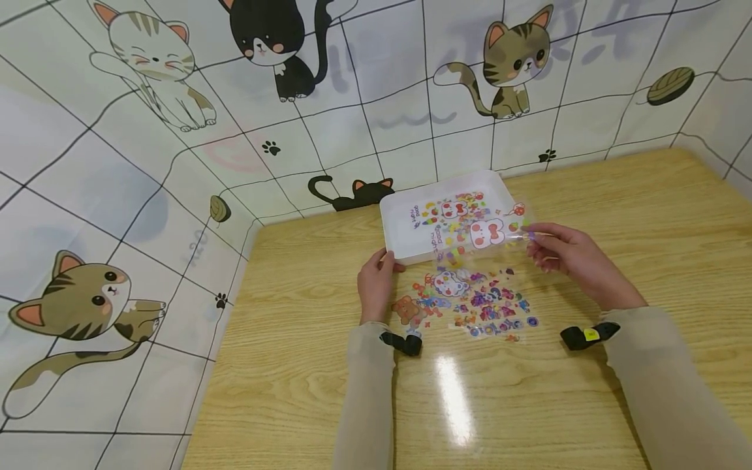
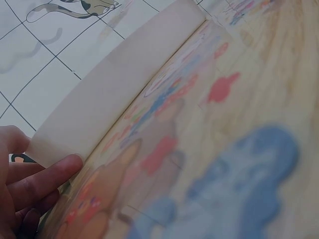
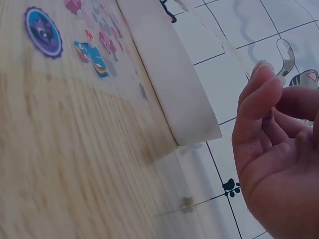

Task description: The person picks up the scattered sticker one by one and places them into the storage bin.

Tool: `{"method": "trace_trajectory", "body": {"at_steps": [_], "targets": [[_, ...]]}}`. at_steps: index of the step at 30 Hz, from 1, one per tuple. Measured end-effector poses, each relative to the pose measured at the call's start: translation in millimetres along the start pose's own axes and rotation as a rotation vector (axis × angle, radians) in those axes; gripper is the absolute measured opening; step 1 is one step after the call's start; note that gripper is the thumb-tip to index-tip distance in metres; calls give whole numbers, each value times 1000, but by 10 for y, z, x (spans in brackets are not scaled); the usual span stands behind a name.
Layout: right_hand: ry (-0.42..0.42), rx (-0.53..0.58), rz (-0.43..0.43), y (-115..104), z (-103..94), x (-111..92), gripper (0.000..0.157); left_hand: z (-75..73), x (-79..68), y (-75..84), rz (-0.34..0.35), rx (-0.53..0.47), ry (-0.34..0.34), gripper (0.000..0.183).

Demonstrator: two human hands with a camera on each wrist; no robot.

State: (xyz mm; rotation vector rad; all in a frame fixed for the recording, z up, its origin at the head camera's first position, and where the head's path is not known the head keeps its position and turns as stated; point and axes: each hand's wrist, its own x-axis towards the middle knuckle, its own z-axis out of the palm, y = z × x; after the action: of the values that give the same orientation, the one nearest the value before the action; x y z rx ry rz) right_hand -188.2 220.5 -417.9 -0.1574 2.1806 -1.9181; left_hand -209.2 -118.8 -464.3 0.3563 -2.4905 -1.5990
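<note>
A clear sticker sheet with a white bunny-like face and small fruit prints is pinched at its right edge by my right hand. It hangs over a shallow white tray, partly overlapping its front rim. In the right wrist view, thumb and fingertips of the right hand meet on the sheet's thin edge. My left hand grips the tray's front left corner; in the left wrist view its fingers lie against the white wall. Similar bunny prints show inside the tray.
More clear sticker sheets lie on the wooden table before the tray, one with a brown bear, another with small purple figures. Behind the tray stands a wall covering with cat drawings and grid lines.
</note>
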Motion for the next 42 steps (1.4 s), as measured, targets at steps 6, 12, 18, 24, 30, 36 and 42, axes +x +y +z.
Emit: {"method": "trace_trajectory", "body": {"at_steps": [6, 12, 18, 24, 30, 36, 42], "targets": [[24, -24, -21, -13, 33, 13, 48, -8, 4, 8, -10, 2, -4, 43], [32, -33, -23, -3, 51, 49, 49, -4, 14, -18, -7, 7, 5, 42], [50, -61, -18, -1, 61, 156, 51, -2, 6, -20, -2, 2, 10, 40], [61, -76, -12, -48, 86, 249, 50, 0, 3, -13, 4, 0, 11, 42], [51, -72, -23, -104, 118, 349, 51, 1, 24, -29, 33, 21, 25, 43], [64, -43, -16, -122, 143, 425, 53, -1, 29, -48, 37, 12, 22, 43], [78, -49, -21, -158, 179, 508, 54, 12, 30, -55, 33, 15, 25, 45]]}}
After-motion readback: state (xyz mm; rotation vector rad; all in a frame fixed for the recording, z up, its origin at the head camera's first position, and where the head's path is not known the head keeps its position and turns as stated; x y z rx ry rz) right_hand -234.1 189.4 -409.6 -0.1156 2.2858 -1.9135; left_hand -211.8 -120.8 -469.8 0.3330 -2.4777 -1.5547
